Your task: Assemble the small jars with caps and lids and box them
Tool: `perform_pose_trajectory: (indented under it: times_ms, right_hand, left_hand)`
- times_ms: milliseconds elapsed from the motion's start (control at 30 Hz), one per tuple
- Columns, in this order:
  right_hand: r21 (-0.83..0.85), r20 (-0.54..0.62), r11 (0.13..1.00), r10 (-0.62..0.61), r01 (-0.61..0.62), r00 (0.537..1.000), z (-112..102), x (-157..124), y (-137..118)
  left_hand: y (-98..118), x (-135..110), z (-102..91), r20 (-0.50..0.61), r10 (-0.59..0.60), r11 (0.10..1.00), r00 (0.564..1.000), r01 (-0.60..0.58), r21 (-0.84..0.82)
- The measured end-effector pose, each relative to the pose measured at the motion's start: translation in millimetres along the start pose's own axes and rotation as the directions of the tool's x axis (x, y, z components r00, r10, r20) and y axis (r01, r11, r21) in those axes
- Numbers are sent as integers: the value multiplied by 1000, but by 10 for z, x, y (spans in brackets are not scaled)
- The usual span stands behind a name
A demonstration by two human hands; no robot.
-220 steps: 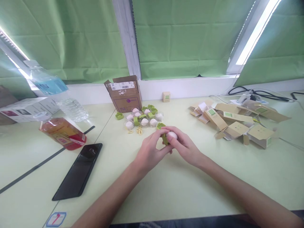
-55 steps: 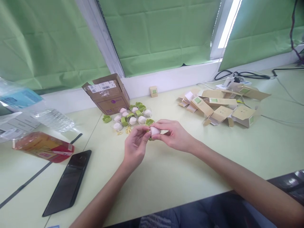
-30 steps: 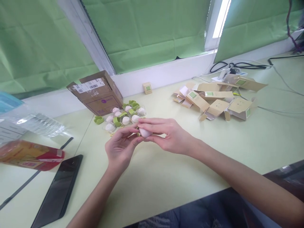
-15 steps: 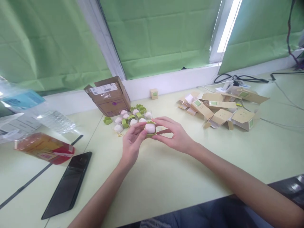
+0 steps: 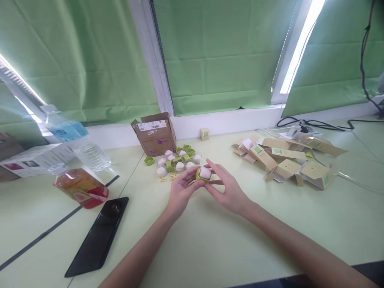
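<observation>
Between my two hands, above the table, is a small green holder (image 5: 198, 175) with a pale pink rounded piece (image 5: 205, 173) seated in it. My left hand (image 5: 183, 190) grips it from the left with thumb and fingers. From the right, my right hand (image 5: 228, 191) pinches its side with the fingertips. Just behind the hands lies a cluster of similar pale pink pieces (image 5: 180, 166) in clear cups, among green flower-shaped parts (image 5: 149, 161). Small yellow pieces (image 5: 173, 177) lie at the cluster's near edge.
An opened cardboard box (image 5: 158, 145) and a small tan box (image 5: 205, 134) stand by the wall. Flattened cartons (image 5: 285, 160) are piled right, near black cables (image 5: 318, 125). At left are a water bottle (image 5: 87, 146), a reddish drink bottle (image 5: 81, 188) and a black phone (image 5: 97, 238).
The camera view has shifted, so everything sits lower and further right. Both hands still hold the green holder, whose pink piece now looks tilted and more exposed above the rim.
</observation>
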State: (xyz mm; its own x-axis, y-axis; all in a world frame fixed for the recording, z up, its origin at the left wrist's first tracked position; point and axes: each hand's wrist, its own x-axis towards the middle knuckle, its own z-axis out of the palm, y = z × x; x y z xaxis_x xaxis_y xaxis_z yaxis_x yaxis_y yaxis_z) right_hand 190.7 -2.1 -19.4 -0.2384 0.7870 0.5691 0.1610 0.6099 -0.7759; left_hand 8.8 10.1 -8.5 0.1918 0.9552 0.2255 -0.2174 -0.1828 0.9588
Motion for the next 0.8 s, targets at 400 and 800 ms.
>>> perform_pose_trajectory:
  times_ms: [400,800]
  right_hand:
    - [-251,-147,927,-322,279,935,-94,-7,-145]
    - [-195,-46,954,-242,229,969,-110,13,-124]
  left_hand:
    - [21,77,-103,-154,37,999,987,-33,24]
    - [39,55,-78,-74,28,996,997,-21,90]
